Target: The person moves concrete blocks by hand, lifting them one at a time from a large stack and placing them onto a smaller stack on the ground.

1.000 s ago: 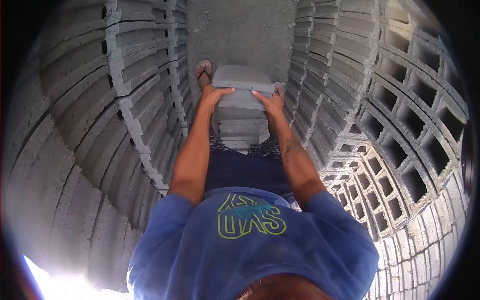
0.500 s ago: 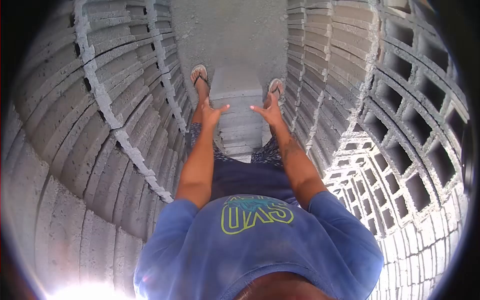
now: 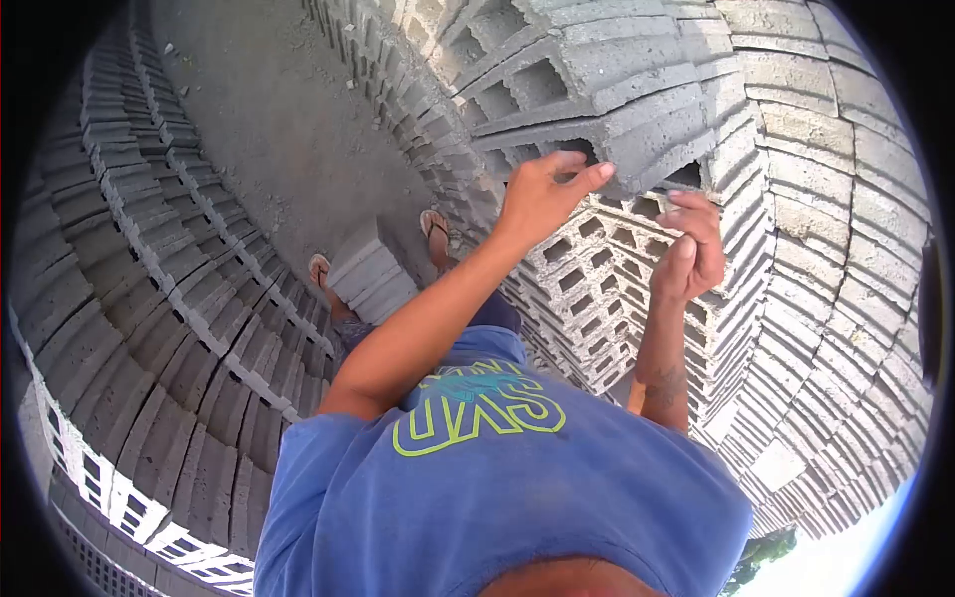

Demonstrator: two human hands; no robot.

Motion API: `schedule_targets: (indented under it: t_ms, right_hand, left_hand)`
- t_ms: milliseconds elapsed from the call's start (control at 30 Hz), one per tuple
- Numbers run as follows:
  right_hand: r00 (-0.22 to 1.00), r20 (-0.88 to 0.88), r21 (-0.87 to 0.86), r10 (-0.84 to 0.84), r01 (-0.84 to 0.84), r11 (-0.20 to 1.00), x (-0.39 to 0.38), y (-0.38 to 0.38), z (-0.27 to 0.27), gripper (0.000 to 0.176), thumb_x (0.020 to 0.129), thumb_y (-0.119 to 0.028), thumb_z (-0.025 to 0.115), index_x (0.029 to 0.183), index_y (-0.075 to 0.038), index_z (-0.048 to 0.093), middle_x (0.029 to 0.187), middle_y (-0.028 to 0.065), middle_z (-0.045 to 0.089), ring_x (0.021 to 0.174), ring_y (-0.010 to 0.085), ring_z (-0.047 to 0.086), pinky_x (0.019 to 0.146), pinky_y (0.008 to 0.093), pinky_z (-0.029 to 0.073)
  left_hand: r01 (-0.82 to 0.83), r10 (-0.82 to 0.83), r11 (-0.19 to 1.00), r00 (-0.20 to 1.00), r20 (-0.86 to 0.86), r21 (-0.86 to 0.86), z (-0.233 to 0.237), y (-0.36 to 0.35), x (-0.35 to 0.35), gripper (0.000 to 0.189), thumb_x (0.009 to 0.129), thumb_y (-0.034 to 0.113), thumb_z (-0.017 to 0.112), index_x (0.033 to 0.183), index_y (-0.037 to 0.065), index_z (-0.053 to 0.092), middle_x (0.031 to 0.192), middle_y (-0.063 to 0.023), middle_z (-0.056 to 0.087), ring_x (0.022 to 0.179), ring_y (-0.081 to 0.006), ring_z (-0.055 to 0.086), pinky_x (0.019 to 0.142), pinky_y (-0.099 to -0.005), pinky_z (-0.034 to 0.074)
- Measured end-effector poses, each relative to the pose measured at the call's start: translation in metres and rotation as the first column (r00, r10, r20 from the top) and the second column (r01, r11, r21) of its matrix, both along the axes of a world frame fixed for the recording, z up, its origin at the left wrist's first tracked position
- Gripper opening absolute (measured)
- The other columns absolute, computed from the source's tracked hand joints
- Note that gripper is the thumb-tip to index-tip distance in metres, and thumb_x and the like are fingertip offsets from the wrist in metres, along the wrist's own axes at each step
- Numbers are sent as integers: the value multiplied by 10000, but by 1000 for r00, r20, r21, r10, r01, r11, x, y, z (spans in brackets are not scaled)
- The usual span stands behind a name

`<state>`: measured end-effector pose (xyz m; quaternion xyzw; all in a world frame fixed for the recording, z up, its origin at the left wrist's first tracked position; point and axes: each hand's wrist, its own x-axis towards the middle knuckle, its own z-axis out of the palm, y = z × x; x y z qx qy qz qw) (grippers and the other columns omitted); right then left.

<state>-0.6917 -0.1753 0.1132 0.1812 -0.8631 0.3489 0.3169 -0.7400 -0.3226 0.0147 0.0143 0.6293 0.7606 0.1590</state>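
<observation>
- Grey concrete frames everything on my feed; taking twelve o'clock as the top, I find the left hand (image 3: 545, 199) released, thumb and fingers parted, beside the lower corner of a hollow block (image 3: 652, 129). Contact there I cannot confirm.
- The right hand (image 3: 691, 249), between three and four o'clock from the left, is loosely curled, not clenched, with nothing visible in it.
- That block sits in the upper stack, at two o'clock from the left hand and eleven from the right. I'd judge a good hold needs both palms on solid faces, level with each other, fingertips clear of the dark hollows and pinching seams.
- At five o'clock from the left hand is a lattice of hollow ends (image 3: 587, 279); I'd mind my knuckles on those raw edges.
- At three o'clock from the right hand, a wall of close-packed blocks (image 3: 816, 214) limits elbow room, so I'd favour short, straight motions over swings.
- At eight o'clock from the left hand, a low pile (image 3: 373, 284) stands between two sandalled feet (image 3: 320, 269); turning the feet around it would spare the back from twisting, and bare toes deserve caution.
</observation>
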Motion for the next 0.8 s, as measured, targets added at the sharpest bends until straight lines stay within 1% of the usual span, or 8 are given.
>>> schedule_targets:
  t_ms: [100, 133, 167, 300, 400, 567, 700, 800]
  right_hand:
    - [922, 169, -47, -347, 359, 932, -33, 40, 31, 346, 926, -319, 571, 1023, 6, 642, 1013, 135, 650, 1004, 254, 601, 920, 382, 438]
    - [868, 274, -57, -414, 444, 894, -45, 49, 35, 417, 933, -367, 563, 1098, 9, 634, 1075, 144, 643, 1040, 255, 588, 938, 376, 428]
    - [828, 367, -3, -425, 458, 889, -56, 59, 37, 476, 935, -406, 552, 1144, 16, 618, 1104, 159, 639, 1054, 254, 586, 947, 368, 424]
    - [708, 525, 219, -473, 425, 878, -92, 94, 22, 669, 870, -560, 572, 1194, 24, 604, 1149, 220, 634, 1088, 290, 597, 954, 345, 429]
    - [561, 587, 480, -584, 340, 809, -97, 93, 20, 791, 757, -672, 631, 1082, 49, 657, 1032, 219, 673, 996, 300, 635, 894, 353, 465]
    - [380, 842, 235, -382, 379, 895, -51, 61, 10, 739, 881, -634, 491, 1111, 52, 642, 997, 164, 663, 936, 213, 606, 873, 323, 451]
    - [296, 890, 126, -348, 572, 810, -10, -6, 10, 816, 895, -689, 404, 1248, 29, 564, 1156, 198, 605, 1064, 257, 572, 955, 361, 421]
    - [334, 937, -186, -100, 723, 666, 5, -50, 16, 815, 890, -678, 421, 1398, -42, 425, 1329, 211, 488, 1210, 330, 496, 1028, 441, 391]
  left_hand:
    - [125, -102, 979, 985, 139, -164, 23, 41, -12, 579, 744, 470, 771, 801, -86, 618, 788, -178, 672, 694, -212, 629, 660, -342, 499]
    - [-59, 55, 998, 981, 186, 19, 24, 53, -12, 522, 732, 409, 787, 764, -72, 586, 753, -170, 658, 667, -204, 611, 629, -346, 489]
    - [-249, 195, 950, 945, 262, 187, 25, 60, -8, 476, 719, 347, 803, 727, -59, 555, 717, -163, 643, 640, -195, 593, 597, -349, 478]
    - [-186, 135, 976, 923, 360, 110, 27, 46, 6, 410, 701, 245, 805, 778, -72, 558, 712, -162, 638, 655, -189, 593, 593, -326, 474]
    - [-275, 49, 814, 910, 411, 512, 30, 16, 40, 316, 758, 51, 759, 952, -100, 560, 882, -161, 644, 776, -194, 631, 687, -298, 514]
    - [-227, -33, 764, 922, 387, 604, 10, -45, 59, 412, 769, 4, 733, 1126, -91, 550, 1071, -139, 646, 974, -172, 601, 867, -292, 474]
    - [-170, -39, 799, 942, 332, 576, -15, -72, 85, 462, 754, 36, 754, 1136, -120, 545, 1082, -135, 639, 970, -173, 588, 861, -296, 465]
    - [-157, 48, 866, 971, 234, 474, -27, -96, 88, 435, 730, 52, 740, 1103, -110, 584, 1018, -139, 669, 902, -149, 601, 824, -286, 482]
